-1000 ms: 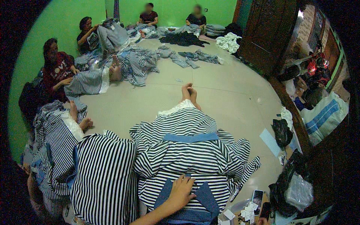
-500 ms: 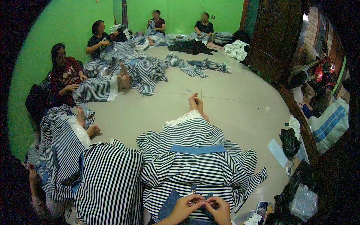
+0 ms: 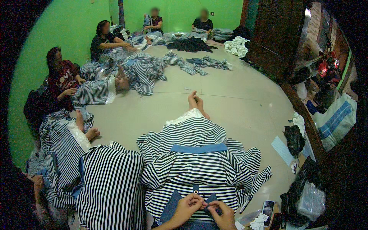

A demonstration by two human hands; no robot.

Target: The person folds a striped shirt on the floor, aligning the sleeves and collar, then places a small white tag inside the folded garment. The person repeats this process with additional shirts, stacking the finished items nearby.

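A black-and-white striped garment [image 3: 188, 168] with a blue band [image 3: 198, 148] is spread over my outstretched legs. Its near part carries dark blue denim-like cloth [image 3: 170, 207] and a small round fastener [image 3: 196, 191]. Above this cloth, my left hand [image 3: 188, 208] pinches with thumb and forefinger. Close on its right, my right hand [image 3: 223, 214] has its fingers curled together in a pinch too. Whatever lies between the fingertips is too small to name. My bare feet [image 3: 196, 102] show beyond the white lacy edge [image 3: 184, 117].
A tall striped garment pile [image 3: 109, 188] stands by my left side. Co-workers sit along the green wall with more striped cloth [image 3: 143, 73]. At my right lie a phone [image 3: 268, 209], white tags [image 3: 258, 222], black plastic [image 3: 294, 140] and a clear bag [image 3: 311, 203].
My fingertips, earlier meeting, are now slightly apart, with the left hand a little higher. The view has shifted slightly. A co-worker at the far left has stretched an arm forward over the cloth.
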